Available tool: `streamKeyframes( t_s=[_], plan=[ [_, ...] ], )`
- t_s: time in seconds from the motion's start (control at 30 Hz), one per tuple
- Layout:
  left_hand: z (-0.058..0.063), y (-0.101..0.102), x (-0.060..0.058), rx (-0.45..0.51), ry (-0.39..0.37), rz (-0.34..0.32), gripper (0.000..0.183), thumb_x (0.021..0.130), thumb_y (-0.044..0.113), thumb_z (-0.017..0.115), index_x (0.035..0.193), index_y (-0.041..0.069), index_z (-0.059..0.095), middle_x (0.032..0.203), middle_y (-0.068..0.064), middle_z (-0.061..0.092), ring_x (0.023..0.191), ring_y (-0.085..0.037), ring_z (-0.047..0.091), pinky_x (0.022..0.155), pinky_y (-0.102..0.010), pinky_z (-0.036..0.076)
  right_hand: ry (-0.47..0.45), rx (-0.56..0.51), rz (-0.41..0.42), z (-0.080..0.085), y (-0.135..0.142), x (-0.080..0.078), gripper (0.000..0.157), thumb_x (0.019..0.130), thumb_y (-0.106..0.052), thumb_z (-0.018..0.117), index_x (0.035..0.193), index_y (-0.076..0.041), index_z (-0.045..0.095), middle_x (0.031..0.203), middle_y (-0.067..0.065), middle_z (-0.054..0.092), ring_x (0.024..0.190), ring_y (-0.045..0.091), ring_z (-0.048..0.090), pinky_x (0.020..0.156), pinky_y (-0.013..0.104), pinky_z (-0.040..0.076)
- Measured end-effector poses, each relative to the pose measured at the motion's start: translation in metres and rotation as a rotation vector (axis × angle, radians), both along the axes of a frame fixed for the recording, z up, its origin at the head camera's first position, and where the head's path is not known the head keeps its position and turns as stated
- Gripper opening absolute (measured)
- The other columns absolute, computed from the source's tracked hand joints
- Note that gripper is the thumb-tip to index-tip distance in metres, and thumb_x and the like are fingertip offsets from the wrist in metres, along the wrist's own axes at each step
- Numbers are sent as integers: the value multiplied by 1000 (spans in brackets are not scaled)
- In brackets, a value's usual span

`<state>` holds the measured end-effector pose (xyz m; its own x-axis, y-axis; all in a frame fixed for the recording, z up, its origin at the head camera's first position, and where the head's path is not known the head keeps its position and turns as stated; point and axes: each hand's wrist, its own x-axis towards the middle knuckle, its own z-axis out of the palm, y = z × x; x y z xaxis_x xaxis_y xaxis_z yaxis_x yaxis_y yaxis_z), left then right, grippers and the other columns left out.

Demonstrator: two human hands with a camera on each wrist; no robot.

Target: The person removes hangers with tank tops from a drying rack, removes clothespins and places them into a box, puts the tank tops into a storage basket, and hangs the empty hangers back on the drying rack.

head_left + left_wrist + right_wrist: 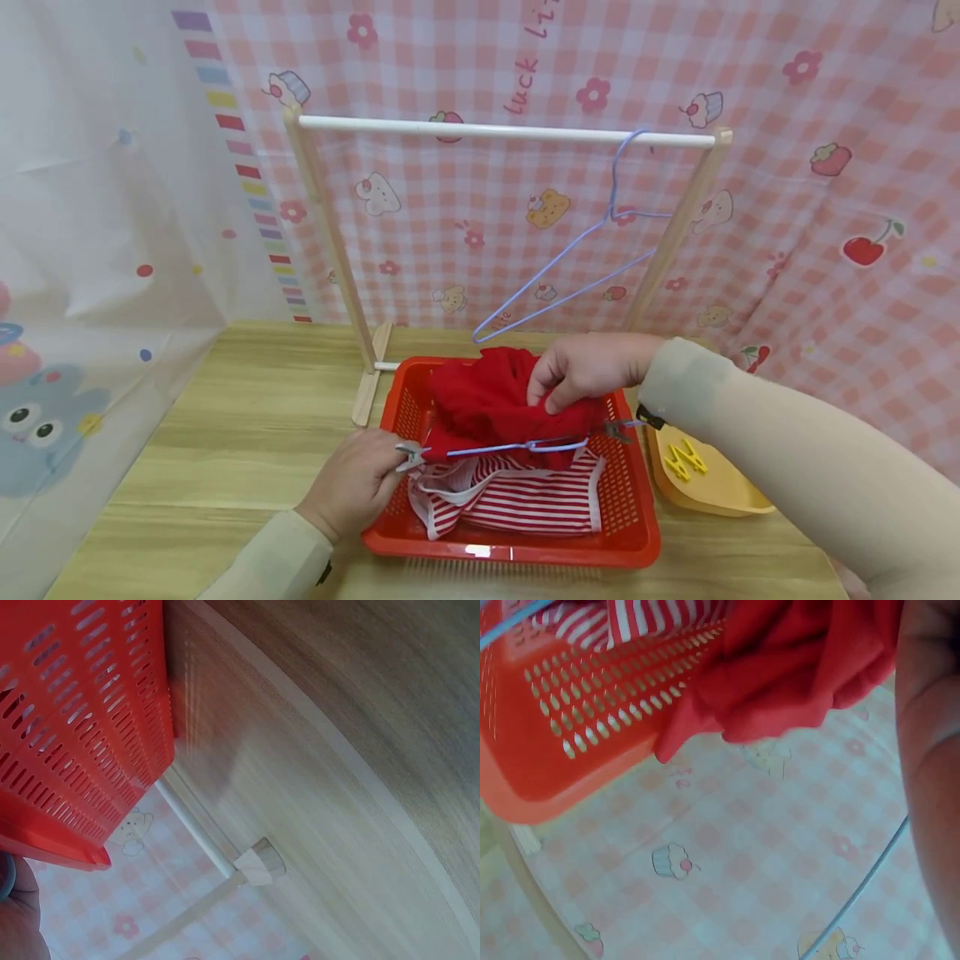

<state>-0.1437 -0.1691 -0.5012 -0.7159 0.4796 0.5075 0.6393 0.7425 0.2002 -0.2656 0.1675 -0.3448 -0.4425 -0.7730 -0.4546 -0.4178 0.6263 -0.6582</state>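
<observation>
Red cloth (480, 400) hangs bunched over the basket, and my right hand (588, 367) pinches its upper part. A light-blue clip hanger (487, 450) lies across the front of this cloth. At its left end, my left hand (356, 479) holds the grey clip (410, 455); a darker clip (617, 430) sits near its right end. Below, a red-and-white striped garment (525, 500) lies in the red basket (510, 554). The right wrist view shows the red cloth (780, 682) draping past the basket wall. Only part of the left hand (19, 922) enters the left wrist view.
Behind the basket stands a rack with a white rail (465, 128) and wooden posts (330, 233). Another blue hanger (547, 267) hangs at the rail's right. Yellow clothespins (686, 458) lie in a yellow tray (720, 496) right of the basket, partly behind the right forearm.
</observation>
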Motion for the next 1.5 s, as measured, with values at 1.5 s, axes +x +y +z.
streamKeyframes(
  t_s=[1.5],
  plan=[
    [2, -2, -1, 58, 2, -49, 18, 91, 8, 70, 103, 21, 72, 100, 8, 78, 95, -14, 72, 87, -40, 56, -44, 10, -12, -4, 19, -1, 14, 97, -9, 72, 109, -14, 77, 98, -5, 75, 90, 6, 61, 86, 25, 53]
  ],
)
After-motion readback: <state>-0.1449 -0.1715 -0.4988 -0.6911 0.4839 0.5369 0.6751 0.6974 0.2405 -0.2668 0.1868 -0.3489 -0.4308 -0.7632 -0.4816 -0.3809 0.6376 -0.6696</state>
